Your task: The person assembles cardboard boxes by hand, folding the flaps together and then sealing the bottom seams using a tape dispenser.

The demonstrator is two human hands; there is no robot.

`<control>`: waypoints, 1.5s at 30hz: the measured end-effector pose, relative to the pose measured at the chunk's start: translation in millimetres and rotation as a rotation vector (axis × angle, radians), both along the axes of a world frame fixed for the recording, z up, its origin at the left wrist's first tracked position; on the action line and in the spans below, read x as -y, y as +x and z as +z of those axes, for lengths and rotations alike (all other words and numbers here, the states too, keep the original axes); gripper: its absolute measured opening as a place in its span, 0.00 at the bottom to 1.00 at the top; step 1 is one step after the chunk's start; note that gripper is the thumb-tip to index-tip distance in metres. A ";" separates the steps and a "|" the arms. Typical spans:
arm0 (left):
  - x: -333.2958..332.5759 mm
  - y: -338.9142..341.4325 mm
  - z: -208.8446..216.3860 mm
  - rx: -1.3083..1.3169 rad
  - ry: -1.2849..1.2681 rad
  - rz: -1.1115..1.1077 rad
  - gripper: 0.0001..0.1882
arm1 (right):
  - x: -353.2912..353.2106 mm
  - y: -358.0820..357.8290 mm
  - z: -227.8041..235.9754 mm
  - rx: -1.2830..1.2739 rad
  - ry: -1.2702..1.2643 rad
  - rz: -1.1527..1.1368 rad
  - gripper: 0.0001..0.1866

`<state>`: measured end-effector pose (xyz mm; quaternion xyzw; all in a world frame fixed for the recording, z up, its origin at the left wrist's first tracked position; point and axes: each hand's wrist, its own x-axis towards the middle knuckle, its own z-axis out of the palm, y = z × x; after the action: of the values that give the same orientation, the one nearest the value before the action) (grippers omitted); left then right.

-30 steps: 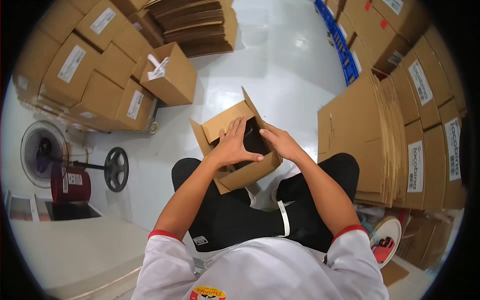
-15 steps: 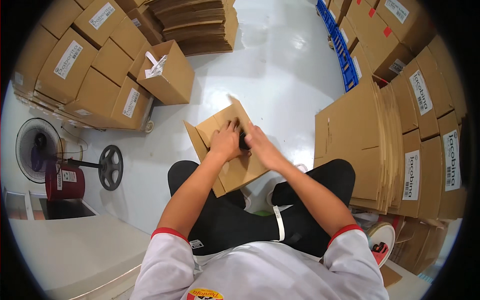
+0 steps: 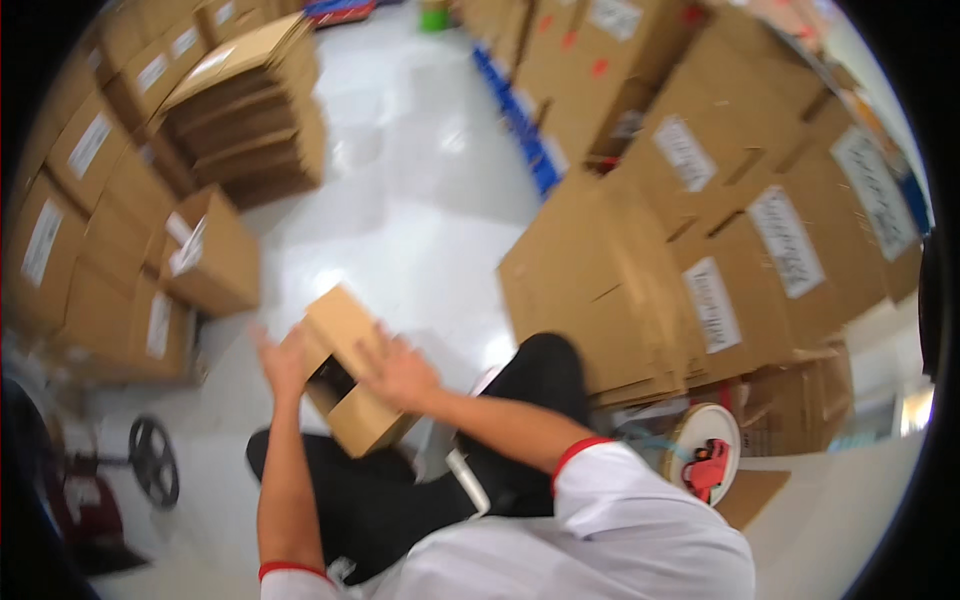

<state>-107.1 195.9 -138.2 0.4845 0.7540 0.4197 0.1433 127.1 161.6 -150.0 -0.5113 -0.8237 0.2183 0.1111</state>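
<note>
One boxy brown cardboard carton (image 3: 366, 421) gapes partly; the right hand (image 3: 402, 373) splays open fingers on its flat flap (image 3: 341, 314); the left hand (image 3: 285, 362) blurs, fingers' state unclear.

White shirt (image 3: 590, 555), cloth a bit wrinkly. Short sleeves, white too. Right sleeve (image 3: 615, 488) ends in bright red band (image 3: 577, 460). Left sleeve (image 3: 290, 588) has same red edge (image 3: 297, 571). Black pants (image 3: 390, 505), dark cloth over knees. Thin white strip (image 3: 467, 483) on front of pants. Small white patch (image 3: 342, 569) on left leg, too blurry to read. Left hand (image 3: 285, 362) and right hand (image 3: 402, 374) bare. Forearms (image 3: 287, 490) bare too.
</note>
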 end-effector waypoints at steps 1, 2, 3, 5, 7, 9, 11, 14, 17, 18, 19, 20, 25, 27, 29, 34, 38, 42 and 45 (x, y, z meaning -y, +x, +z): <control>-12.3 13.4 -6.6 0.212 -0.061 -0.015 0.44 | -1.0 9.1 -13.9 -0.025 0.012 -0.044 0.37; -20.5 18.2 -23.9 0.186 -0.069 0.099 0.44 | 0.9 6.9 -10.0 -0.033 -0.017 0.016 0.37; -20.6 15.3 -34.3 0.041 -0.107 0.079 0.44 | 3.4 -4.3 -1.2 0.013 -0.006 0.077 0.37; -7.5 46.5 -1.2 -0.342 -0.444 0.056 0.42 | 13.7 -10.6 14.9 -0.008 0.008 0.054 0.38; -18.4 38.6 -16.8 -0.427 -0.362 0.054 0.40 | 1.6 -1.6 27.7 -0.028 -0.032 0.089 0.38; -16.1 46.8 -17.6 -0.465 -0.390 -0.143 0.39 | -4.8 34.1 23.3 -0.035 -0.151 0.101 0.39; -14.3 42.0 -4.3 -0.433 -0.420 -0.224 0.39 | -23.4 94.1 42.0 0.021 0.191 0.134 0.42; -17.4 22.0 9.8 -0.395 -0.454 -0.344 0.38 | -50.1 216.5 152.7 -0.022 0.305 -0.216 0.35; -12.4 -19.4 12.1 -0.357 -0.434 -0.384 0.37 | -39.8 295.0 340.4 -0.132 0.674 -0.605 0.21; -15.7 -16.0 10.8 -0.324 -0.397 -0.419 0.37 | -50.4 370.3 360.6 0.270 1.379 -0.451 0.21; -13.2 -19.6 8.9 -0.307 -0.400 -0.415 0.37 | -25.0 383.4 424.8 0.118 1.054 -0.649 0.22; -14.3 -13.3 9.0 -0.357 -0.387 -0.405 0.36 | -9.0 411.3 467.2 0.114 1.337 -0.651 0.21; -0.4 8.4 32.7 -0.429 -0.523 -0.305 0.34 | 71.8 501.0 588.8 0.593 1.208 -1.263 0.31; 6.7 16.6 38.5 -0.419 -0.557 -0.290 0.34 | 93.8 528.6 597.7 0.613 1.009 -1.321 0.34; 13.6 19.4 36.4 -0.406 -0.599 -0.272 0.33 | 107.9 544.5 592.2 0.677 0.733 -1.211 0.36; 33.1 21.5 22.7 -0.310 -0.544 -0.180 0.39 | 120.3 534.7 583.8 0.811 0.798 -1.226 0.39; 27.1 -8.1 -18.6 -0.227 -0.512 -0.267 0.42 | 111.5 548.4 591.3 0.914 0.750 -1.138 0.39; 4.3 -32.7 -62.7 -0.039 -0.239 -0.398 0.42 | 116.8 564.5 605.8 0.751 0.880 -0.976 0.35; 7.5 16.4 -37.5 -0.009 -0.458 -0.374 0.47 | 120.6 580.1 623.6 0.795 0.844 -0.915 0.33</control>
<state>-90.7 188.3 -175.7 0.5720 0.7274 0.2025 0.3205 707.3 41.1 473.6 -0.7581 -0.5200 -0.3870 0.0715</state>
